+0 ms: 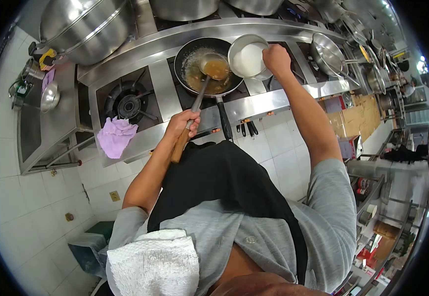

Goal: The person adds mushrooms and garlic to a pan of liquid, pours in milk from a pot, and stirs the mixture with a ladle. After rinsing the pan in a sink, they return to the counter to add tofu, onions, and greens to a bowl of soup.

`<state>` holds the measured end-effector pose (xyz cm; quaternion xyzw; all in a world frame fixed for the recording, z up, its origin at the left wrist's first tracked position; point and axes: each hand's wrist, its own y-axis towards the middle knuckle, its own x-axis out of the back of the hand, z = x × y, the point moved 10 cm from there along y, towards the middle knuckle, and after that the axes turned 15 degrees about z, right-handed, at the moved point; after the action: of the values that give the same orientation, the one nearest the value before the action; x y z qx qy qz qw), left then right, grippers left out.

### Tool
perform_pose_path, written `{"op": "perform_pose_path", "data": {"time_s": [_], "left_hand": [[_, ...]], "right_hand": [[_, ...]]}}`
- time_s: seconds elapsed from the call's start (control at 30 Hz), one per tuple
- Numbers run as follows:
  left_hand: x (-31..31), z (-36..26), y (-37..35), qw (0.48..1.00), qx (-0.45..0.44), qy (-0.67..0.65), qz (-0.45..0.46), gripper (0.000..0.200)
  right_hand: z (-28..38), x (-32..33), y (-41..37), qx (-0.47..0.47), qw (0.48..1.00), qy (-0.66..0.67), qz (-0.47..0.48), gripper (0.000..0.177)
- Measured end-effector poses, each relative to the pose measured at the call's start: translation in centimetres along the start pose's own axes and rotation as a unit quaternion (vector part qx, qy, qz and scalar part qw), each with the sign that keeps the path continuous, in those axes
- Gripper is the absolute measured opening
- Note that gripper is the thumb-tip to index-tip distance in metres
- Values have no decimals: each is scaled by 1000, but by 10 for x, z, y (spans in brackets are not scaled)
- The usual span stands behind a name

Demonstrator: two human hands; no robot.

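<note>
A black frying pan (180, 67) sits on the stove with bubbling, brownish liquid in it, its handle pointing toward me. My left hand (183, 125) is wrapped round the wooden-handled shaft of a metal ladle (202, 92). The ladle's bowl is over the pan and holds amber liquid. At the pan's right edge, my right hand (276, 60) grips the far-right rim side of a round metal pot (234, 48), tipped toward me and showing smooth white contents (250, 60). The fingers behind the pot's wall are hidden.
A lilac cloth (117, 137) hangs over the stove's front edge beside a bare burner (128, 102). Large steel pots (88, 29) stand at the back left. Another metal pan (326, 52) rests on the right burner. A small metal bowl (50, 96) lies on the left counter.
</note>
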<state>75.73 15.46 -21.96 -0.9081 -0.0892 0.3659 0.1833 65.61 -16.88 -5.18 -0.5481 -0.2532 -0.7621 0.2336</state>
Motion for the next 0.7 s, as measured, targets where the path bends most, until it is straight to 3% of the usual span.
{"op": "perform_pose_path", "data": {"time_s": [0.07, 0.13, 0.4, 0.63, 0.7], "left_hand": [[-17, -2, -11, 994, 64, -71, 50, 28], [-11, -12, -13, 999, 15, -17, 25, 17], [-14, -71, -67, 966, -75, 228, -101, 13], [-8, -105, -90, 930, -134, 315, -135, 29], [-6, -107, -90, 915, -107, 364, -141, 35]], "right_hand": [[14, -7, 9, 25, 999, -26, 0, 27], [29, -15, 17, 52, 998, -44, 16, 25], [67, -34, 42, 104, 991, -76, 38, 22], [105, -10, 56, 110, 984, -136, 40, 22], [115, -1, 58, 121, 981, -148, 30, 22]]}}
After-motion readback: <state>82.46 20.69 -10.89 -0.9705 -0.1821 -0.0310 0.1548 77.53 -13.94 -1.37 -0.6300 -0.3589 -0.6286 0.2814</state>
